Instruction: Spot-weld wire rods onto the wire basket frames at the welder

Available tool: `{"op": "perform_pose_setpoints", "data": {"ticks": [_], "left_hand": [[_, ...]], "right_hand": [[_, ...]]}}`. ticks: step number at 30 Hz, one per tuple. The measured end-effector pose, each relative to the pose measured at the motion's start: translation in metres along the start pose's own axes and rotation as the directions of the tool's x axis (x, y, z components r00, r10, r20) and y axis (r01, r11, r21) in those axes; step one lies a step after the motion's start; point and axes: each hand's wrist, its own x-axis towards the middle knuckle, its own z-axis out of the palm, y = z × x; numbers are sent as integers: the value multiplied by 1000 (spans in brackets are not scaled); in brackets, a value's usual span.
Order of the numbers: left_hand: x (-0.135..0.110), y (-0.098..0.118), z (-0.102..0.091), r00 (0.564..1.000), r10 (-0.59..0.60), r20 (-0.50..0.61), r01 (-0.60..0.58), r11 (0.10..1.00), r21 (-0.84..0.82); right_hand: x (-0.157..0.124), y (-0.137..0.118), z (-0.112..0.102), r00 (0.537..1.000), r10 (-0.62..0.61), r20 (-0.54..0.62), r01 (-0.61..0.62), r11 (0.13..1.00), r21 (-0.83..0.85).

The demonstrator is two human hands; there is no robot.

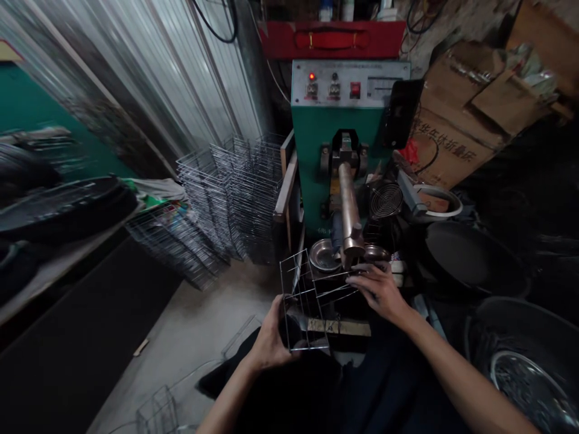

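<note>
A small wire rack [304,292] of thin metal rods, with a grid-like side panel, is held over my lap, below the arm of a green spot-welding machine [312,157]. My left hand [272,337] is closed around its left side, the fingers partly hidden behind the wires. Two rods run right from the panel to my right hand [377,288], whose bent fingers close on their ends. Just above those fingertips is the tip of the machine's metal electrode arm [350,211]. Shadow hides exactly what the right fingertips pinch.
Tall stacks of wire racks [230,199] stand on the left, by corrugated sheeting. Metal bowls [323,255] sit beneath the arm. To the right are a phone [402,114], a small fan [386,200], cardboard boxes [456,132] and dark basins [474,256]. Another wire frame [158,410] lies on the floor.
</note>
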Motion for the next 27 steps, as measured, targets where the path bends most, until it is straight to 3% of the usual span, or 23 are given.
{"op": "perform_pose_setpoints", "data": {"ticks": [9,14,23,27], "left_hand": [[10,0,-2,1000,4,-12,-4,1000,-4],[12,-1,-6,1000,-11,10,11,999,-35],[41,5,-21,999,34,27,-31,995,-94],[40,-1,-22,1000,19,23,-16,994,-110]], "right_hand": [[5,1,4,999,43,5,-43,999,-30],[2,10,4,992,114,-48,-114,994,5],[15,25,12,978,152,-142,-150,988,19],[3,33,-4,961,227,-160,-217,973,75]]}}
